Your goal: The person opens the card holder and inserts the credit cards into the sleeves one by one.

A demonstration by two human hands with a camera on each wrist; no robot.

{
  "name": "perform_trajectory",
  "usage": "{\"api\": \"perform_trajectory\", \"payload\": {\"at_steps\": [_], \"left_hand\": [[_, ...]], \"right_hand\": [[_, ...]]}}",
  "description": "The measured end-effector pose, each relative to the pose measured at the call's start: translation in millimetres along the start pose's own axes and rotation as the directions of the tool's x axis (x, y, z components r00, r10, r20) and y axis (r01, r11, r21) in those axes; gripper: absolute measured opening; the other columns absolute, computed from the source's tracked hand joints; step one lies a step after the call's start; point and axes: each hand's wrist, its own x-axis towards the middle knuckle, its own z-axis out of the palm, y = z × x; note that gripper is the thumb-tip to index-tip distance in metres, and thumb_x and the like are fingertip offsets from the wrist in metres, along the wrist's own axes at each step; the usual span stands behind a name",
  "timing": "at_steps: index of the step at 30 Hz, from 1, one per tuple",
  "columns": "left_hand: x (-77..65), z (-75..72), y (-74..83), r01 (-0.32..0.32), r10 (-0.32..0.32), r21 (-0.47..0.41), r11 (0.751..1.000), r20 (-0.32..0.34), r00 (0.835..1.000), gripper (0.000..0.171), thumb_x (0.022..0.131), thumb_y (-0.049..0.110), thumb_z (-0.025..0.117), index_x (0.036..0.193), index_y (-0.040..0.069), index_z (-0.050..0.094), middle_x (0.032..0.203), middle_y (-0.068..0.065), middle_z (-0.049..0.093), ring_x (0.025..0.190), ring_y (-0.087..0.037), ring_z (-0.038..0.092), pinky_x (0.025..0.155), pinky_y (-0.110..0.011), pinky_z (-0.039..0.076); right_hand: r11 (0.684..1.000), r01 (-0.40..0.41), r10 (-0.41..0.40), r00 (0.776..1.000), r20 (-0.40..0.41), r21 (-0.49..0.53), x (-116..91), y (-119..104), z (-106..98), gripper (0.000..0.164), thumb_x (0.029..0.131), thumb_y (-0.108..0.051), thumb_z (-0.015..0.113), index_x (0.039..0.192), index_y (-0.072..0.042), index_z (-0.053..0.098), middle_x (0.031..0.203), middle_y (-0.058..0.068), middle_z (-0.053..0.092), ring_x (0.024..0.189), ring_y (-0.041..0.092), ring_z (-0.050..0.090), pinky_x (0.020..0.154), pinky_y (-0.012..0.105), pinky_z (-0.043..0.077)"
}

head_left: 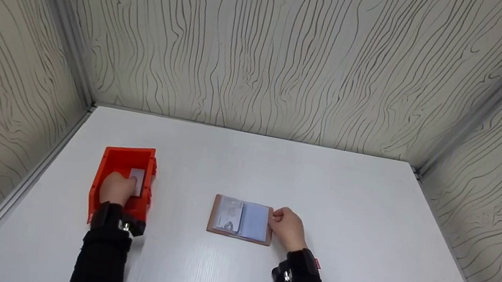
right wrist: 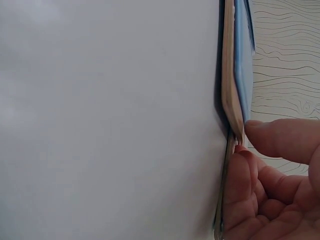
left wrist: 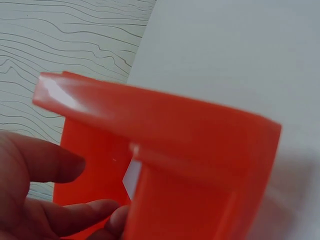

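Inside a red plastic bin [head_left: 127,156] on the left of the table is my left hand [head_left: 116,188]. Beside its fingers a white card [head_left: 137,174] stands in the bin. In the left wrist view the thumb [left wrist: 60,162] is apart from the fingers, and the bin wall hides most of the card [left wrist: 131,176]. A brown card holder [head_left: 214,213] lies spread open at mid-table, with clear sleeves and a printed card [head_left: 230,214] in the left one. My right hand [head_left: 288,226] pinches the holder's right edge between thumb and finger, as the right wrist view shows.
The white table [head_left: 326,185] runs back to a wood-grain panel [head_left: 267,51]. Similar panels stand on the left and right, with grey metal posts at the back corners. A camera is strapped to each wrist.
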Motion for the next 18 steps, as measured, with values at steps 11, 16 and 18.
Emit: {"api": "perform_trajectory", "payload": {"at_steps": [11,16,18], "left_hand": [[-4.0,7.0,4.3,-0.061,0.062,0.028,0.998,-0.066,0.996,0.010,0.088,0.006,0.049,0.083,-0.002,0.054,0.068,-0.013,0.049,0.074,-0.030,0.052,0.070,-0.040,0.043],[-6.4,7.2,5.0,-0.106,0.107,0.038,0.994,-0.045,0.993,0.035,0.089,0.001,0.046,0.119,-0.010,0.060,0.113,-0.026,0.061,0.106,-0.039,0.052,0.093,-0.052,0.045],[-5.7,7.0,5.8,-0.090,0.090,0.025,0.996,-0.025,0.996,0.040,0.090,0.000,0.046,0.127,-0.009,0.056,0.123,-0.027,0.058,0.112,-0.040,0.050,0.098,-0.054,0.043]], "right_hand": [[1.000,0.006,-0.006,1.000,0.008,-0.002,-0.8,-0.3,-0.8,0.020,0.092,-0.018,0.066,0.093,0.002,0.064,0.082,0.006,0.065,0.080,0.024,0.062,0.075,0.038,0.050],[1.000,-0.008,0.008,1.000,0.014,0.006,-0.9,-0.5,-1.3,0.020,0.091,-0.018,0.066,0.093,0.002,0.064,0.082,0.006,0.065,0.080,0.023,0.062,0.075,0.037,0.050],[1.000,-0.017,0.017,1.000,0.013,0.009,-0.7,-0.3,-1.1,0.020,0.092,-0.019,0.066,0.093,0.001,0.065,0.082,0.005,0.064,0.080,0.023,0.061,0.075,0.037,0.050]]}}
